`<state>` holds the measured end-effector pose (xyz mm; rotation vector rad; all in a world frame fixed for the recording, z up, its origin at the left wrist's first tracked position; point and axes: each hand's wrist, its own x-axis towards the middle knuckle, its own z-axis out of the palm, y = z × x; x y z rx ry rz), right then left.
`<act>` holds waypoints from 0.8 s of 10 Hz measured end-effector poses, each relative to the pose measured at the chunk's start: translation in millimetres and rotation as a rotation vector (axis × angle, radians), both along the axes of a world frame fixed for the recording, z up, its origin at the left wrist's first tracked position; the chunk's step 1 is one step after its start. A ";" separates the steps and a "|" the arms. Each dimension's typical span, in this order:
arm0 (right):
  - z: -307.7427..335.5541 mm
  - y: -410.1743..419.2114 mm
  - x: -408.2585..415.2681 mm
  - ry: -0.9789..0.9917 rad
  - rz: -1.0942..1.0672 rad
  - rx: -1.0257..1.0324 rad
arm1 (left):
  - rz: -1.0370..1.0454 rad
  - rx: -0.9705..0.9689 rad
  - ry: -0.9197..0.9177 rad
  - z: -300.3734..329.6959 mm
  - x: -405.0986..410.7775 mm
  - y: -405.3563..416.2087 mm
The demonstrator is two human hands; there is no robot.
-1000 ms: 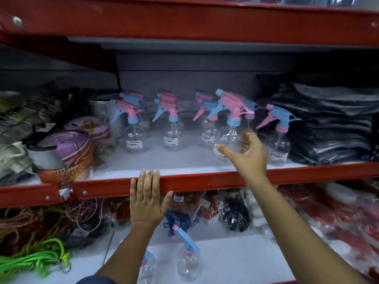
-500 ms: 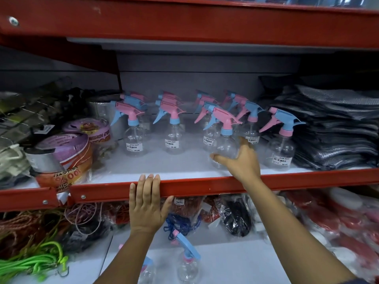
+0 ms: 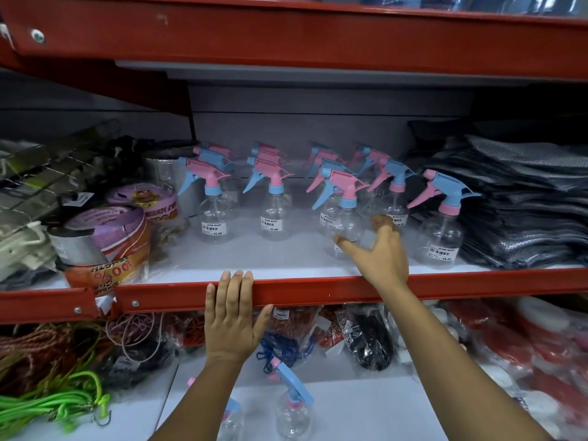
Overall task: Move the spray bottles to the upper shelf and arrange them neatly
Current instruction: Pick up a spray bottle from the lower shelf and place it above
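Note:
Several clear spray bottles with pink and blue trigger heads stand in rows on the upper shelf (image 3: pixel 318 288), among them one at the left (image 3: pixel 213 222) and one at the right (image 3: pixel 440 240). My right hand (image 3: pixel 381 256) wraps a front-row spray bottle (image 3: pixel 345 218) that stands on the shelf board, thumb in front and fingers on its right side. My left hand (image 3: pixel 232 323) lies flat against the red front rail, fingertips over its top. On the lower shelf stand two more spray bottles (image 3: pixel 292 412) (image 3: pixel 230 421).
Tape rolls (image 3: pixel 105 237) crowd the upper shelf's left end and folded dark mesh packs (image 3: pixel 521 205) its right end. A red beam (image 3: pixel 286 33) runs overhead. Green cords (image 3: pixel 54 405), ropes and bagged goods (image 3: pixel 369 338) fill the lower shelf.
My right hand has lowered the spray bottle from above the front row down onto the shelf board. My left hand has stayed on the rail.

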<state>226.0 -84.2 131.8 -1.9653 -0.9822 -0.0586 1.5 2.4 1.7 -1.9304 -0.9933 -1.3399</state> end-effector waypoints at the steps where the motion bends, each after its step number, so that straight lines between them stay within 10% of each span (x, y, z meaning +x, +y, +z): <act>1: 3.8 1.5 -1.8 -0.018 0.040 0.014 | 0.004 0.000 0.003 0.0 -0.3 0.1; 8: 9.2 19.0 -1.2 -0.046 0.071 -0.031 | 0.018 0.016 0.003 -1.3 1.8 2.4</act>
